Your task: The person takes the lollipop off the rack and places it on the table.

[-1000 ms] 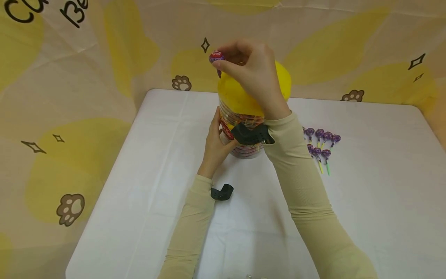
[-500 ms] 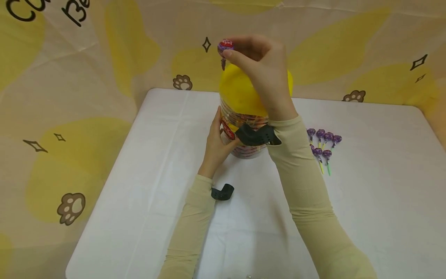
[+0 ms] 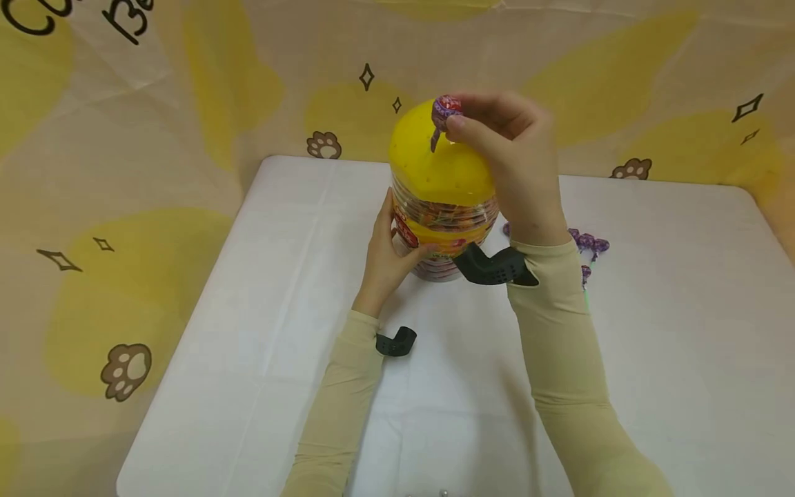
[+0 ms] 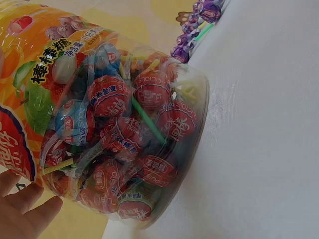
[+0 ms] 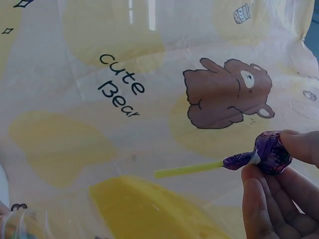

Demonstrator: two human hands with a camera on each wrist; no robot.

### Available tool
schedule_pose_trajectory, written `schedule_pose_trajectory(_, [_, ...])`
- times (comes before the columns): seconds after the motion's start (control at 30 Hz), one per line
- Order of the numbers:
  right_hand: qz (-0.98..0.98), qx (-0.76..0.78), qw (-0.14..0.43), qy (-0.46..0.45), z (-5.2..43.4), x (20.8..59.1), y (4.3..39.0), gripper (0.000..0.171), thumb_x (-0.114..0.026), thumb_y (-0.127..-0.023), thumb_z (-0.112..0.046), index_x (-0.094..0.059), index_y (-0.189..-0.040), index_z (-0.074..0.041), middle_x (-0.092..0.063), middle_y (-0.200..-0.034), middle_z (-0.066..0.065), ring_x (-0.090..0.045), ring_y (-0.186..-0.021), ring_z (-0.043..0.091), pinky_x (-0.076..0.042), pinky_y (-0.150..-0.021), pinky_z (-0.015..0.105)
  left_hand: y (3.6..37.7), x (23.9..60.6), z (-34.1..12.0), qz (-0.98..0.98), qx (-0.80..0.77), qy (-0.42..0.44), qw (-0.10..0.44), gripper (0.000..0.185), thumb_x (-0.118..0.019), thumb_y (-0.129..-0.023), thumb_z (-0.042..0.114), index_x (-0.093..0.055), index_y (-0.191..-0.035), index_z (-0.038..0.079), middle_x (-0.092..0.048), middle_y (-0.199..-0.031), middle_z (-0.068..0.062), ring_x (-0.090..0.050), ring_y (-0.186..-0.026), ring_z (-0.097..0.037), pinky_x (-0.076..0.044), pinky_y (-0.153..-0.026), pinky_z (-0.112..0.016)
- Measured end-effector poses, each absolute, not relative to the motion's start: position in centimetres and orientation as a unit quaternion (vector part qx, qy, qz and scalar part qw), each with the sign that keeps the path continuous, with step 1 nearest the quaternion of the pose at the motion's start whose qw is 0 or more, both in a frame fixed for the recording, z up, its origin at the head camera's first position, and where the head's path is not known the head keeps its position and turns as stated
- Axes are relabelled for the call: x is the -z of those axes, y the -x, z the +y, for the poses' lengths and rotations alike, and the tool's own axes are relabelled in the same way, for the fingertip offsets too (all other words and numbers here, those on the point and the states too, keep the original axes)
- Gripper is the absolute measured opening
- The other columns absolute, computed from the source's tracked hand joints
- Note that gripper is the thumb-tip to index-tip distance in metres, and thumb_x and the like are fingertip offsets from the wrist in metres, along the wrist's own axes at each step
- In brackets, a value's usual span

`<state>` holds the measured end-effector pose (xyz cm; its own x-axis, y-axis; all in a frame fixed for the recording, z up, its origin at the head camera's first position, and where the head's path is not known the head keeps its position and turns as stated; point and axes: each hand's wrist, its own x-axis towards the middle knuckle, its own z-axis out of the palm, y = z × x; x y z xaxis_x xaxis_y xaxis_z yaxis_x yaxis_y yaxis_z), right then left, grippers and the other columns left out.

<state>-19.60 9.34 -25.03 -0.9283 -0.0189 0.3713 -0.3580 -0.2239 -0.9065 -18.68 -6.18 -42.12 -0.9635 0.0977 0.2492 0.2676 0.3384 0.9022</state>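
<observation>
A large clear ribbed jar (image 3: 447,221) with a yellow domed lid (image 3: 428,162) stands on the white table. Through its wall in the left wrist view show several lollipops (image 4: 124,134) in red and blue wrappers. My left hand (image 3: 386,266) holds the jar low on its left side, thumb across the front. Above the lid, my right hand (image 3: 524,166) pinches a lollipop (image 5: 271,152) by its purple-and-red wrapped head between thumb and fingers. Its yellow stick (image 5: 189,169) points away from the fingers in the right wrist view; the head view shows the twisted wrapper pointing down.
Several purple-wrapped lollipops (image 3: 586,241) lie on the table (image 3: 671,331) right of the jar, partly hidden by my right wrist. A patterned cloth (image 3: 596,83) with paw prints hangs behind the table. Small bits sit at the near edge of the head view.
My right hand with the lollipop first rose slightly, then moved right and lower, and now more of the yellow lid and jar shows. The left hand and jar have stayed put.
</observation>
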Motion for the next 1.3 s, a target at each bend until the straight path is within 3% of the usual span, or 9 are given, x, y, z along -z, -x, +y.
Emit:
schedule_pose_trajectory(0.13, [-0.605,-0.775,0.114,-0.143,10.6,25.7,19.0,0.016,-0.069,-0.082,0.001,-0.072,-0.098,0.001,-0.066,-0.102,0.015,-0.059,-0.1,0.03,-0.05,-0.092,0.034,18.6,42.0,-6.1,-0.81,0.57,0.113,0.077,0.1,-0.077,-0.08,0.023,-0.008,-0.153,0.015,-0.023,-0.153,-0.008,-0.027,-0.137,-0.021,-0.031,-0.11,-0.044])
schedule_pose_trajectory(0.4, [-0.556,-0.809,0.122,-0.147,13.2,27.2,17.5,0.015,-0.065,-0.084,0.006,-0.069,-0.098,0.008,-0.067,-0.097,0.018,-0.06,-0.093,0.029,-0.051,-0.091,0.032,18.6,42.1,-6.1,-0.81,0.571,0.11,0.075,0.103,-0.078,-0.079,0.024,-0.007,-0.153,0.016,-0.022,-0.154,-0.008,-0.026,-0.138,-0.021,-0.03,-0.111,-0.043])
schedule_pose_trajectory(0.7, [-0.544,-0.81,0.162,-0.147,16.7,29.2,15.7,0.021,-0.063,-0.083,0.011,-0.06,-0.1,0.023,-0.067,-0.094,0.025,-0.063,-0.081,0.03,-0.055,-0.08,0.034,18.7,42.2,-6.0,-0.812,0.568,0.112,0.078,0.104,-0.078,-0.079,0.022,-0.007,-0.153,0.013,-0.02,-0.154,-0.01,-0.026,-0.139,-0.024,-0.03,-0.111,-0.042])
schedule_pose_trajectory(0.97, [-0.529,-0.829,0.147,-0.11,20.7,31.1,14.4,0.019,-0.062,-0.08,0.018,-0.061,-0.098,0.023,-0.067,-0.09,0.023,-0.064,-0.075,0.027,-0.056,-0.074,0.031,18.6,42.2,-6.0,-0.813,0.566,0.115,0.077,0.104,-0.078,-0.078,0.022,-0.006,-0.153,0.012,-0.019,-0.154,-0.012,-0.025,-0.139,-0.025,-0.03,-0.11,-0.044])
schedule_pose_trajectory(1.07, [-0.534,-0.829,0.134,-0.096,22.2,31.9,13.9,0.017,-0.06,-0.08,0.019,-0.062,-0.097,0.022,-0.068,-0.091,0.021,-0.064,-0.077,0.026,-0.056,-0.075,0.029,18.6,42.2,-6.1,-0.812,0.566,0.118,0.077,0.104,-0.077,-0.078,0.027,-0.006,-0.153,0.012,-0.02,-0.154,-0.012,-0.025,-0.139,-0.025,-0.03,-0.11,-0.044])
schedule_pose_trajectory(1.3, [-0.546,-0.822,0.156,-0.047,24.4,33.1,13.2,0.016,-0.06,-0.081,0.018,-0.062,-0.097,0.023,-0.068,-0.088,0.021,-0.064,-0.072,0.025,-0.056,-0.073,0.027,18.7,42.2,-6.2,-0.804,0.577,0.121,0.078,0.111,-0.065,-0.069,0.057,-0.006,-0.153,0.014,-0.019,-0.155,-0.01,-0.024,-0.139,-0.023,-0.03,-0.111,-0.042])
